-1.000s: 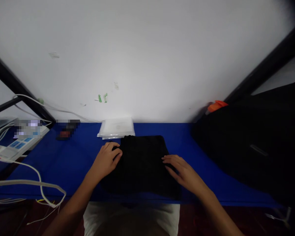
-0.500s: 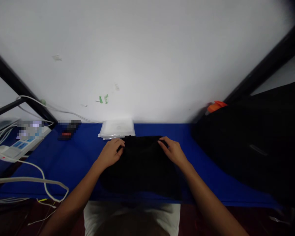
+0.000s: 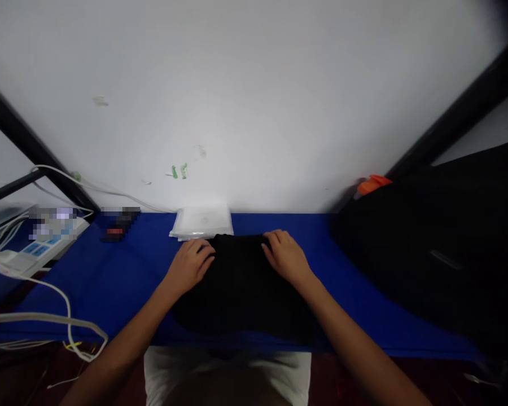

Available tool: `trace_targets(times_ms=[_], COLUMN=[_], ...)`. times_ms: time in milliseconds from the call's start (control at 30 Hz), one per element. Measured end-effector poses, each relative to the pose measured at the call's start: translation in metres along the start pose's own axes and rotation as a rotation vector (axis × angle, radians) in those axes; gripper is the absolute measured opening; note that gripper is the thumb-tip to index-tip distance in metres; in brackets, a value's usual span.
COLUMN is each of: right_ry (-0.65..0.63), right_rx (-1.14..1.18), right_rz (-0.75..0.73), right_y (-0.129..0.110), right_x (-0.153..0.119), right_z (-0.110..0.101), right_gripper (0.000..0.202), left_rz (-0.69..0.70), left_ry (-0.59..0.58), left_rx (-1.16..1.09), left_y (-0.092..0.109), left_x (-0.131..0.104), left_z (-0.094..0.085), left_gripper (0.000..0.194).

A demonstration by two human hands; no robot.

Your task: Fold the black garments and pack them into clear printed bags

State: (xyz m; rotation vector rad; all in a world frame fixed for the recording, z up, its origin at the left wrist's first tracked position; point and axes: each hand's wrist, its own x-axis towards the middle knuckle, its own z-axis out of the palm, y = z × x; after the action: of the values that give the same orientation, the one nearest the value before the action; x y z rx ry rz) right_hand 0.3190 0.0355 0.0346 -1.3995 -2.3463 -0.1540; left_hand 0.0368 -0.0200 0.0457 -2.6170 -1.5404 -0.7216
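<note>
A black garment (image 3: 241, 293), its exact kind hard to make out in the dark folds, lies spread on the blue table cover (image 3: 131, 276) in front of me. My left hand (image 3: 190, 262) holds its far left corner, thumb and fingers closed on the fabric. At the far right edge, my right hand (image 3: 285, 254) grips the cloth, the fingers over the rim and the thumb on the near side. The far edge between my hands is fairly straight. Just beyond it is a stack of clear plastic sleeves with white contents (image 3: 203, 221).
On the left are a white power strip (image 3: 42, 248), loose white cables (image 3: 68, 321) and a dark remote-like object (image 3: 121, 224), partly blurred out. A large black bag-like thing (image 3: 423, 254) fills the right side, with something orange (image 3: 373, 184) behind it. A white wall (image 3: 258, 113) stands behind.
My right hand has moved a little left and farther over the garment's edge, and the opening in that edge looks flattened. My left hand has barely moved.
</note>
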Motion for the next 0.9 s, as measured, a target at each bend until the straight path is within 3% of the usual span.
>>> trace_targets(times_ms=[67,133,300,433,600,700,800,900], right_ry=[-0.054,-0.106,-0.121,-0.048,-0.025,-0.138,-0.265,-0.298], right_rx=[0.044,0.078,0.041,0.011,-0.007,0.062,0.129,0.138], right_rz=[-0.15,-0.216,-0.18,-0.183,-0.276,-0.34,-0.305,-0.207], right_y=[-0.012,-0.019,-0.018,-0.011,-0.018,-0.028,-0.037,-0.046], right_x=[-0.01,-0.02,-0.038,-0.045,-0.054,-0.071,-0.094,-0.109], right_z=[-0.003,-0.002,0.012,0.016,-0.014,-0.042,-0.059,-0.06], right_gripper=[0.02,0.02,0.023,0.025,0.03,0.028,0.027,0.025], left_rz=[0.112,0.118,-0.072,-0.067,0.039,0.069,0.003,-0.129], left_ry=[-0.092,-0.16,-0.187,-0.153,-0.095,-0.27,-0.48,-0.51], left_rx=[-0.101,-0.129,-0.089,-0.168,-0.228,-0.3,-0.403,-0.471], left_y=[0.004,0.006,-0.001,-0.005,0.011,0.025,0.033,0.035], left_x=[-0.006,-0.008,-0.013,-0.016,-0.028,-0.043,-0.057,-0.061], left_z=[-0.001,0.002,0.013,0.011,-0.021,-0.041,-0.05,-0.044], left_gripper=[0.024,0.028,0.027,0.013,0.007,0.009,0.019,0.02])
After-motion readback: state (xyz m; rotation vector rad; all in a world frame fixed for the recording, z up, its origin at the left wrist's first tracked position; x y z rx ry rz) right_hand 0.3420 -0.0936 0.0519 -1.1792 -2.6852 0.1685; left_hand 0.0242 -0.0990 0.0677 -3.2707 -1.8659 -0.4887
